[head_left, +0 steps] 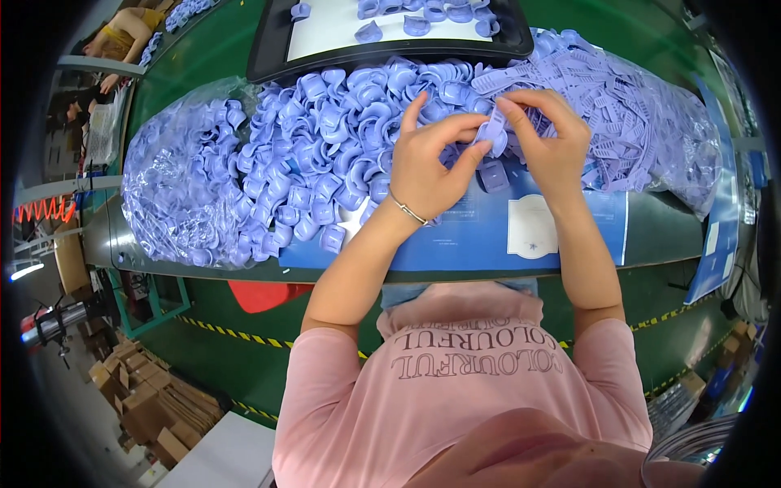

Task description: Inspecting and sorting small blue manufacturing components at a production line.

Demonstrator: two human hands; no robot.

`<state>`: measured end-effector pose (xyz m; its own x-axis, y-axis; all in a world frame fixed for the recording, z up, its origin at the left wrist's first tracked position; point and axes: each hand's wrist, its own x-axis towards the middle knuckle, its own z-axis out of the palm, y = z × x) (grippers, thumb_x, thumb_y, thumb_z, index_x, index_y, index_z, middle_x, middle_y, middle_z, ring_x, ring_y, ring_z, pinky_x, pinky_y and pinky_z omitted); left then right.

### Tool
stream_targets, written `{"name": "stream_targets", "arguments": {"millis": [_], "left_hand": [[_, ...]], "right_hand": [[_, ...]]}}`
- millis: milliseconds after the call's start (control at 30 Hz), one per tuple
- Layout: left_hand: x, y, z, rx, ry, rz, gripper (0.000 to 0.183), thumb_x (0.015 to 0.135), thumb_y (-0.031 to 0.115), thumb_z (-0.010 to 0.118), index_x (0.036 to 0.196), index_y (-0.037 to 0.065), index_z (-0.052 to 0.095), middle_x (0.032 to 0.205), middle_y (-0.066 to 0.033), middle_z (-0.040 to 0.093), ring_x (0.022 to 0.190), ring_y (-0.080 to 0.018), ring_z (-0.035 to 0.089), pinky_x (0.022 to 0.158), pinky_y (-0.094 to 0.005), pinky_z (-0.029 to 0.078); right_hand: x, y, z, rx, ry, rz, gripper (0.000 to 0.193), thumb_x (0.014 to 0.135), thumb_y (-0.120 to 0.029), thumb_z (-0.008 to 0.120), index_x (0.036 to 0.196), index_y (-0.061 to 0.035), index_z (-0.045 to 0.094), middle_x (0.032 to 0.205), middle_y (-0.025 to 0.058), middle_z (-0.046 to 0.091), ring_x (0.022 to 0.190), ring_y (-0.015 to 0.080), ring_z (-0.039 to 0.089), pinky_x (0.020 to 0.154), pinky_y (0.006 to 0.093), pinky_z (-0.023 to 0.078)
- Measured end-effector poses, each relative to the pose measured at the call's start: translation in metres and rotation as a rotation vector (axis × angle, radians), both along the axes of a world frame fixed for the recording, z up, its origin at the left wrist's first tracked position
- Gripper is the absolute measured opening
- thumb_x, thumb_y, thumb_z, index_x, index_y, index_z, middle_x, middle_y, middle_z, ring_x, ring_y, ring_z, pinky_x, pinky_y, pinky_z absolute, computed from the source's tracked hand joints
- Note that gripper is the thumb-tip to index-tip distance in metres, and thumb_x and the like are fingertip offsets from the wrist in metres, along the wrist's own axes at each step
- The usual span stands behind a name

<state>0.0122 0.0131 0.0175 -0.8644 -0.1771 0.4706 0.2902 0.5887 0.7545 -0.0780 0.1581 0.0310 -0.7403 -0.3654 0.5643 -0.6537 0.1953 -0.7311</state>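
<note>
My left hand [427, 167] and my right hand [555, 134] meet above the middle of the table, both pinching a small lavender plastic piece. This piece [493, 128] shows a slotted strip at the top and a rounded part below; the fingertips partly cover it, and I cannot tell whether it is one part or two. To the left of my hands spreads a heap of curved lavender plastic pieces [325, 122]. On the right lies a heap of flat, slotted lavender strips [618, 106]. Just below my fingers, one loose lavender piece [493, 176] rests on a blue printed sheet [455, 244].
A black tray [270, 45] with a white lining stands beyond the heaps, holding several curved pieces. Clear plastic bags enclose the left heap's outer part [175, 195] and the right heap's end [687, 167]. Another person [128, 37] is at the far left.
</note>
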Motion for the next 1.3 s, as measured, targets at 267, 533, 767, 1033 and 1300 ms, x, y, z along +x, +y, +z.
{"name": "stream_targets", "arguments": {"millis": [267,533,767,1033,1300], "left_hand": [[-0.002,-0.002,-0.002,0.003,0.094,0.135,0.023,0.076,0.012,0.068,0.099,0.009,0.067,0.075,-0.0057,0.07,0.07,-0.0194,0.067,0.104,-0.046,0.033],[-0.005,-0.005,-0.004,0.042,0.062,0.145,0.024,0.076,0.011,0.068,0.1,0.008,0.068,0.074,-0.0064,0.069,0.069,-0.0199,0.067,0.1,-0.0441,0.037],[-0.005,-0.005,-0.002,-0.058,0.057,0.164,0.026,0.077,0.012,0.068,0.103,0.009,0.068,0.08,-0.0066,0.07,0.073,-0.0185,0.067,0.096,-0.0401,0.038],[-0.004,-0.004,-0.001,-0.083,0.056,0.173,0.026,0.078,0.014,0.068,0.103,0.009,0.069,0.086,-0.0059,0.07,0.076,-0.0166,0.067,0.091,-0.0367,0.039],[-0.005,-0.006,-0.001,-0.061,0.072,0.18,0.026,0.077,0.013,0.069,0.103,0.011,0.069,0.087,-0.0053,0.071,0.076,-0.0158,0.066,0.088,-0.0329,0.039]], "right_hand": [[0.012,-0.004,0.006,0.329,0.444,-0.106,0.024,0.071,-0.018,0.076,0.094,-0.0152,0.07,0.11,-0.0003,0.063,0.112,0.023,0.052,0.102,0.0452,0.028],[0.015,0.0,0.009,0.363,0.524,-0.09,0.012,0.072,-0.018,0.074,0.083,-0.0198,0.069,0.102,-0.0067,0.064,0.111,0.0202,0.053,0.105,0.049,0.023],[0.013,0.001,0.008,0.391,0.553,-0.125,0.014,0.072,-0.018,0.075,0.085,-0.0208,0.071,0.101,-0.0076,0.064,0.11,0.0193,0.054,0.104,0.0478,0.023],[0.013,0.001,0.009,0.373,0.554,-0.138,0.016,0.073,-0.018,0.075,0.088,-0.021,0.072,0.1,-0.0075,0.064,0.108,0.0183,0.054,0.104,0.0468,0.024],[0.012,0.0,0.009,0.385,0.553,-0.083,0.011,0.074,-0.021,0.073,0.085,-0.0218,0.07,0.097,-0.0065,0.064,0.106,0.0183,0.055,0.105,0.0489,0.022]]}}
